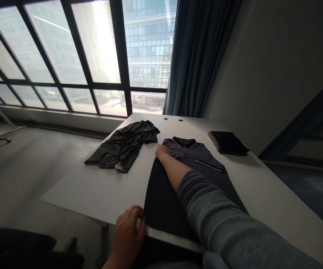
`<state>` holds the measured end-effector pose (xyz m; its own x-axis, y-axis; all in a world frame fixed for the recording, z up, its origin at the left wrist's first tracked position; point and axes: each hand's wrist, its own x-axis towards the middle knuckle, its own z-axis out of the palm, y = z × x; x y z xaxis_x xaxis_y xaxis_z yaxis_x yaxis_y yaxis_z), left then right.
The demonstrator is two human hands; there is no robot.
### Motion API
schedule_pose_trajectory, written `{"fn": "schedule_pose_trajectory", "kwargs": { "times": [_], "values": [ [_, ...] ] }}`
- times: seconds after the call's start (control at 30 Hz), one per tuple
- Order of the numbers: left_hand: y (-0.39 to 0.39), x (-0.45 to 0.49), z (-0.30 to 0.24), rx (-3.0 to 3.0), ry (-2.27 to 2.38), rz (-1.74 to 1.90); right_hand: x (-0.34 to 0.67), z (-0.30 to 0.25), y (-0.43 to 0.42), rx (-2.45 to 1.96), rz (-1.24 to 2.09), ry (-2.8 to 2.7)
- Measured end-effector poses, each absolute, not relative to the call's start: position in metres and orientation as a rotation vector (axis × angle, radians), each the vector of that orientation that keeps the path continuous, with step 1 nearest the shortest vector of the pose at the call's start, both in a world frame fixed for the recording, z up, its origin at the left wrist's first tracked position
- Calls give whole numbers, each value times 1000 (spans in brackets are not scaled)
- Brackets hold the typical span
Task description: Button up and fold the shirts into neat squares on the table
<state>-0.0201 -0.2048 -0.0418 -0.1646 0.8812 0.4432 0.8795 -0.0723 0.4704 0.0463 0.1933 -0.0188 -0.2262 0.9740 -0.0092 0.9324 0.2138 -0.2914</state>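
A dark grey polo shirt (164,198) is spread flat on the white table, its black collar at the far end and its hem at the near edge. White piping trims the collar and sleeves. My left hand (129,229) pinches the shirt's near left hem corner between thumb and fingers. Reaching across the shirt, my right hand (162,150) is closed at its left edge, just below the left-side sleeve; the fingertips are partly hidden. My right forearm covers part of the shirt's middle.
A rumpled black-and-white striped garment (122,145) lies to the left on the white table (94,198). Folded dark clothes (228,142) are stacked at the right. Beyond the table hangs a blue curtain (197,56). A black chair (27,243) stands at lower left.
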Motion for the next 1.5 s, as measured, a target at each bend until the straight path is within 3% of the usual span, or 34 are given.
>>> {"fn": "schedule_pose_trajectory", "kwargs": {
  "times": [0.47,0.77,1.5],
  "values": [
    [-189,10,-2,2242,1981,1214,113,-5,210,-1756,497,-2003],
    [-179,43,22,2367,1807,1120,158,-7,211,-1737,584,-1836],
    [-171,83,13,2614,1444,843,226,-38,201,-1820,558,-1746]
  ]
}}
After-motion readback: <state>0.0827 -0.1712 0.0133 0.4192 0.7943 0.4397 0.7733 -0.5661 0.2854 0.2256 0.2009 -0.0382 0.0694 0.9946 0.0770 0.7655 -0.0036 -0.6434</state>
